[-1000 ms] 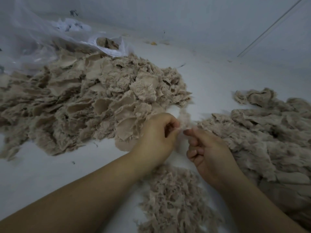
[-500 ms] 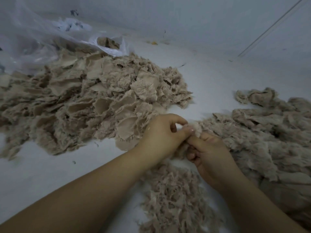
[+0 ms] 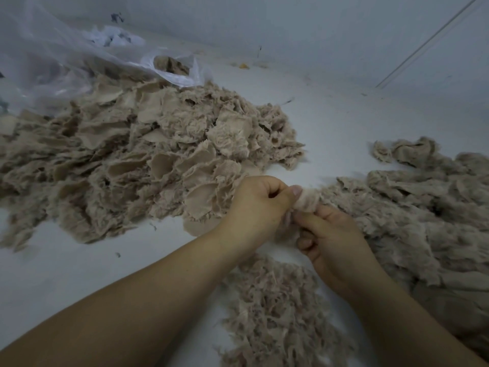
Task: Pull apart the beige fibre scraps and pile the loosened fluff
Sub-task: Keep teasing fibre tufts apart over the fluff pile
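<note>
Both hands hold one beige fibre scrap (image 3: 307, 201) between them: our left hand (image 3: 258, 207) pinches its near end with thumb and curled fingers, our right hand (image 3: 332, 239) curls a narrow grip round it from below. We read no label or writing anywhere. Unpicked scraps (image 3: 137, 157) heap at the left, spilling from a clear plastic bag (image 3: 53, 56); loosened fluff (image 3: 280, 311) piles under our wrists, more fibre (image 3: 423, 213) at the right. Bare white bench (image 3: 341, 120) lies open between the heaps.
</note>
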